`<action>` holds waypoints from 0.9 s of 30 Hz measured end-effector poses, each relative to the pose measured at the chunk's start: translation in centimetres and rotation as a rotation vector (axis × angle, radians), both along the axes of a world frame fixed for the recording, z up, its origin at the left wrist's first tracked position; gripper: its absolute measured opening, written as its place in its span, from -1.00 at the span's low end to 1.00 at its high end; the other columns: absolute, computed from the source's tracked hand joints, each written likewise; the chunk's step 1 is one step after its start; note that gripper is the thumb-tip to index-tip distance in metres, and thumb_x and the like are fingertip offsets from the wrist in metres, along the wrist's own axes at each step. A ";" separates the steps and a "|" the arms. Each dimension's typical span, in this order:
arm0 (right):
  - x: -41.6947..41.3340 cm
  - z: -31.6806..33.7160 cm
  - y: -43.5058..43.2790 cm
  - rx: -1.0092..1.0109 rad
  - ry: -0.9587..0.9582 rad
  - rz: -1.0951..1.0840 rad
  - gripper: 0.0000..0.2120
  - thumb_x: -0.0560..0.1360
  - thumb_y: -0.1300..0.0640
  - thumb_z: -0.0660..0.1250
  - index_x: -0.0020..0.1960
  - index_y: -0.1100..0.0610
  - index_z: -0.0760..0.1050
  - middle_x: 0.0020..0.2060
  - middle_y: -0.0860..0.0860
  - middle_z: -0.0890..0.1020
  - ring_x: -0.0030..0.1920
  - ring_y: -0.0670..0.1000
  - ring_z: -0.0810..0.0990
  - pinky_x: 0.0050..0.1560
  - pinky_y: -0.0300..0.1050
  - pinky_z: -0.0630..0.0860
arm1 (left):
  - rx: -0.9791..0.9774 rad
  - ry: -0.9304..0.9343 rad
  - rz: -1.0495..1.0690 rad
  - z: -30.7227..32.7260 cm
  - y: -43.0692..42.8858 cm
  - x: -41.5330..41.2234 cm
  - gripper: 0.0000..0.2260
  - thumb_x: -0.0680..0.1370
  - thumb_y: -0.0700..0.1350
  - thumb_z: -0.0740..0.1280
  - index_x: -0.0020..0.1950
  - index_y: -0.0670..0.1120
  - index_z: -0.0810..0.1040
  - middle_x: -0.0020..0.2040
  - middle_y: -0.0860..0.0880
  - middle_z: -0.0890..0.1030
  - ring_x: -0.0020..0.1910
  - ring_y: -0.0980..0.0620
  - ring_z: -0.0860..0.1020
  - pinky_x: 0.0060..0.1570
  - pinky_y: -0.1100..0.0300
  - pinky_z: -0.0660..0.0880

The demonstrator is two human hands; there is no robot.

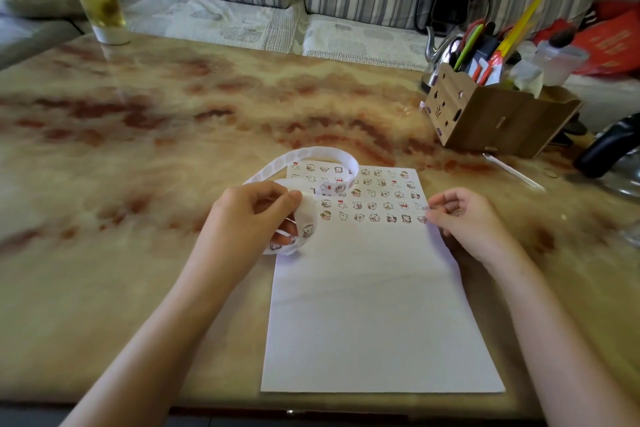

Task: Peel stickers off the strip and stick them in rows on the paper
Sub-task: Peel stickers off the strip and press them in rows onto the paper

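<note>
A white sheet of paper (367, 315) lies on the marble table (138, 149), with several rows of small cartoon stickers (372, 206) across its top part. A curling white sticker strip (322, 158) loops over the paper's top left corner. My left hand (252, 218) pinches the strip between thumb and fingers, and the strip's end with stickers curls under it. My right hand (467, 222) rests at the paper's right edge, fingertips at the last sticker of the lowest row. I cannot tell whether a sticker is under the fingertips.
A wooden organiser box (491, 118) with pens and scissors stands at the back right. A glass of yellowish drink (100, 3) stands at the back left. A dark object (609, 146) lies at the right edge. A striped sofa runs behind the table.
</note>
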State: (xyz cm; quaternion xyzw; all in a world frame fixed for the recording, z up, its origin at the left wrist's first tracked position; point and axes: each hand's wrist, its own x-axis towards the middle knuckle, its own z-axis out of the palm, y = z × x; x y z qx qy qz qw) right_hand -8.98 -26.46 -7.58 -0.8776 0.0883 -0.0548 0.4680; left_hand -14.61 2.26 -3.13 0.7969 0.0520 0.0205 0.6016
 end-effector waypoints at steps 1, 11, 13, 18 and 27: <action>-0.2 0.4 0.5 0.000 -0.053 -0.019 -0.81 0.45 0.28 0.40 -0.18 0.01 0.51 -0.19 0.07 0.56 -0.30 -0.04 0.45 -0.20 -0.21 0.42 | 0.001 -0.005 0.003 0.0 0.0 0.0 -0.85 0.55 -0.07 0.33 -0.18 -0.04 0.65 -0.32 0.02 0.69 -0.38 0.06 0.65 -0.32 0.40 0.51; -5.5 4.5 11.3 0.227 -0.210 0.400 -0.91 0.44 0.17 0.45 -0.14 0.00 0.58 -0.17 -0.08 0.69 -0.12 -0.10 0.63 -0.10 -0.25 0.49 | -0.061 -0.038 0.012 0.4 -0.2 0.0 -0.85 0.56 -0.10 0.32 -0.17 -0.07 0.64 -0.34 -0.02 0.68 -0.43 0.07 0.63 -0.34 0.34 0.52; -5.8 4.1 12.3 0.261 -0.197 0.416 -0.89 0.43 0.19 0.46 -0.12 0.00 0.59 -0.17 -0.08 0.68 -0.11 -0.07 0.63 -0.04 -0.19 0.52 | -0.070 -0.055 0.011 0.4 -0.2 -0.1 -0.85 0.56 -0.11 0.32 -0.17 -0.07 0.64 -0.34 -0.01 0.68 -0.45 0.08 0.63 -0.37 0.39 0.50; -6.0 3.7 13.2 0.347 -0.187 0.412 -0.88 0.41 0.26 0.47 -0.13 0.07 0.61 -0.20 -0.03 0.69 -0.14 -0.01 0.65 -0.03 -0.16 0.57 | -0.101 -0.071 0.003 0.4 -0.1 -0.1 -0.86 0.56 -0.12 0.33 -0.17 -0.07 0.64 -0.34 0.01 0.68 -0.44 0.12 0.63 -0.37 0.41 0.51; -5.8 3.7 13.1 0.410 -0.215 0.370 -0.90 0.43 0.27 0.44 -0.08 0.12 0.62 -0.26 -0.07 0.67 -0.25 -0.15 0.62 -0.10 -0.30 0.53 | -0.081 -0.023 -0.065 0.2 0.1 -0.1 -0.85 0.52 -0.11 0.36 -0.21 -0.09 0.66 -0.32 -0.03 0.70 -0.31 0.03 0.68 -0.22 0.29 0.60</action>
